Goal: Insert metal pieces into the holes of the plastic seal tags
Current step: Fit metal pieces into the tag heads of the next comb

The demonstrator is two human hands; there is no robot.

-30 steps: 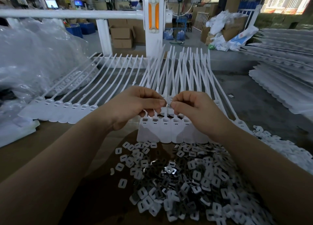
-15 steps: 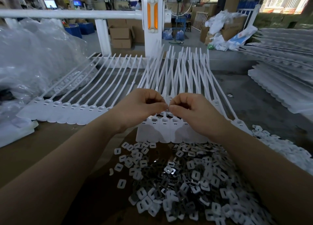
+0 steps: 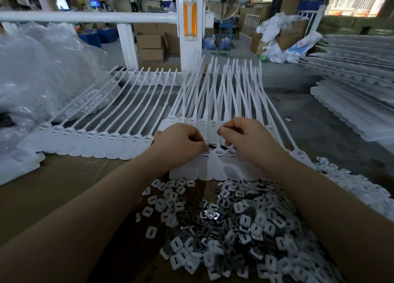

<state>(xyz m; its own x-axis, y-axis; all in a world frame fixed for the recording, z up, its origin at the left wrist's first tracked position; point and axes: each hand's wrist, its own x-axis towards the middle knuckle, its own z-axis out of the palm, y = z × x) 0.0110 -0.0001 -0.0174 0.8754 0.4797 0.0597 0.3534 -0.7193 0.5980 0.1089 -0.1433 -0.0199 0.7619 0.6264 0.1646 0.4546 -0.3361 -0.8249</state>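
A strip of white plastic seal tags (image 3: 213,167) lies in front of me, its long tails fanning away. My left hand (image 3: 181,144) is pinched, thumb and forefinger pressing down on the hole of one tag head (image 3: 206,154); a small dark metal piece shows at the fingertips. My right hand (image 3: 247,137) hovers just right of it over the same strip, fingers curled into a pinch; what it holds is hidden. A heap of metal pieces (image 3: 211,214) mixed with small white plastic squares lies between my forearms.
A second strip of tags (image 3: 85,142) lies to the left on the brown cardboard surface (image 3: 64,186). A clear plastic bag (image 3: 42,80) sits far left. Stacked tag strips (image 3: 351,103) lie to the right. A white railing (image 3: 85,17) runs behind.
My hands were pinched together around a metal piece above the strip. They have separated, and the left hand has dropped onto a tag head.
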